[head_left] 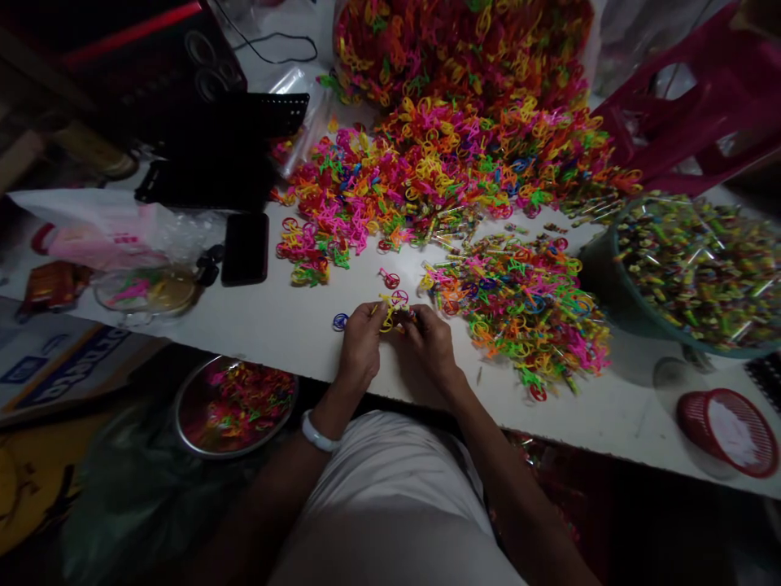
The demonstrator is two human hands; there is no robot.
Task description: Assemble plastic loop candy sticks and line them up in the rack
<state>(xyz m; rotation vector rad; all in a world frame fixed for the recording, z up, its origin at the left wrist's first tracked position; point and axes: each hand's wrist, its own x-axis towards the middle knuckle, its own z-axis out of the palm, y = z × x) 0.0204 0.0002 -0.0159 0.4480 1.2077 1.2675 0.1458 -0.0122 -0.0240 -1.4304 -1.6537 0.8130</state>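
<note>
Near the table's front edge, my left hand (361,346) pinches a small yellow plastic toy piece (386,319) with a round wheel-like part. Close beside it, my right hand (434,346) has its fingers closed at the other side of that piece. Whatever else is in the right fingertips is too small and dark to make out. Just beyond the hands lies a pink-red wheeled piece (390,281). A blue wheel-shaped piece (340,322) rests left of my left hand. To the right is a heap of colourful plastic pieces with small clear tubes (518,293).
A larger heap of plastic pieces (427,163) spreads across the back. On the right stand a green tub (601,273) full of small filled tubes and a red basket (692,419). A black phone (245,249) lies left. Below the edge sits a metal bowl (184,415).
</note>
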